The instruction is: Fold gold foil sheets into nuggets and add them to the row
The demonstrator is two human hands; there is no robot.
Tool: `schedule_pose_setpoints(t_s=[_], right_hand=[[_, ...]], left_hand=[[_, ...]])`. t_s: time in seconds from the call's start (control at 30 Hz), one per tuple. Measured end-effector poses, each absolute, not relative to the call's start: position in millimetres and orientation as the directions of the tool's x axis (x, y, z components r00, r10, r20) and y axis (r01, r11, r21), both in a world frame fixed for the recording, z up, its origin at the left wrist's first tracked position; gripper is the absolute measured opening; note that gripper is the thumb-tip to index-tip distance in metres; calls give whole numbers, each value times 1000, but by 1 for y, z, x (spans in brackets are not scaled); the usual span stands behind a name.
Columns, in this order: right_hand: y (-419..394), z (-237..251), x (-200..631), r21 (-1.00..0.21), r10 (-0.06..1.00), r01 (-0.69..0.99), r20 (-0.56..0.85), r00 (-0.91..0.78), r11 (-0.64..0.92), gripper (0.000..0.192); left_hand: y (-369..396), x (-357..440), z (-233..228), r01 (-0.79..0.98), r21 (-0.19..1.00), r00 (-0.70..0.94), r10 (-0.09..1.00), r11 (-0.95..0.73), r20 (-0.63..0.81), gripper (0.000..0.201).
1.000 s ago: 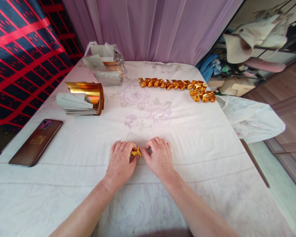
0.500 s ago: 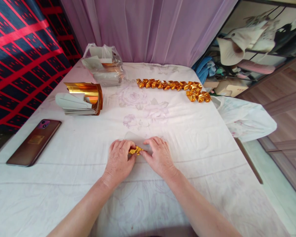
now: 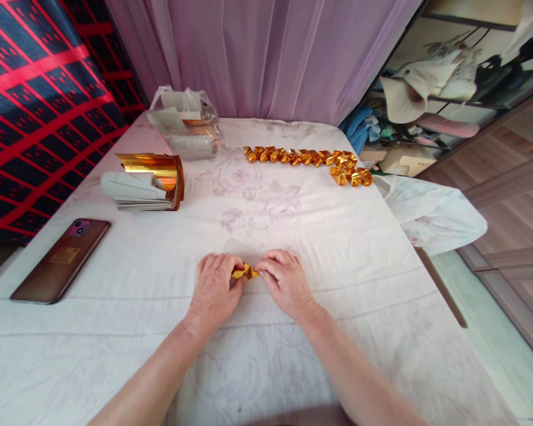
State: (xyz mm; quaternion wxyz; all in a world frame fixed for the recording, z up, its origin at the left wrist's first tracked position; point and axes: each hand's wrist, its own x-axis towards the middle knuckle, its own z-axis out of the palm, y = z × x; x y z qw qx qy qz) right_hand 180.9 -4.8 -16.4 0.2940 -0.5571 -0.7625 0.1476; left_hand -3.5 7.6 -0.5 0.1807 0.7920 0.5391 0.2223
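Note:
Between my two hands, low over the cloth-covered table, is a small piece of folded gold foil paper (image 3: 246, 272). My left hand (image 3: 217, 285) grips its left end with thumb and fingers, hiding part of it. At the right end, the thumb and forefinger of my right hand (image 3: 286, 281) pinch the tip. A greyish translucent sheet (image 3: 236, 247) shows on the table just behind the fingers. Farther back, several folded gold foil pieces (image 3: 306, 157) lie in a row that bends back on itself at its right end.
A curled stack of gold and white paper sheets (image 3: 148, 189) stands at left, before a clear plastic bag (image 3: 186, 121) of similar sheets. A phone (image 3: 62, 260) lies face down near the left edge. Shelves with caps (image 3: 408, 89) and a pale covered object (image 3: 439, 210) are at right.
My right thumb and forefinger have closed together on the foil's right tip; before, they were spread apart. My left hand keeps its grip. The view has shifted slightly.

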Motion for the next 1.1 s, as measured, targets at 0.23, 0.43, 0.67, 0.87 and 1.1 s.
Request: schedule_pose_setpoints(t_s=[0.23,0.43,0.67,0.87,1.1], right_hand=[[-11,-13,168,-513,939,800,297,-174,311,9],[-8,-9,161,-548,975,813,196,-103,196,7],[-6,-13,174,-633,962,726,206,-178,270,18],[-10,-14,175,-555,948,771,234,-217,314,20],[-13,-10,176,-495,934,795,242,-262,351,23]], left_hand=[[9,-5,-2,762,539,332,931,-360,153,15],[10,-7,-1,754,563,332,936,-338,117,17],[10,-10,-1,729,586,359,926,-355,114,17],[16,-30,-9,621,641,372,889,-451,266,16],[31,-51,-10,712,461,433,848,-529,305,31]])
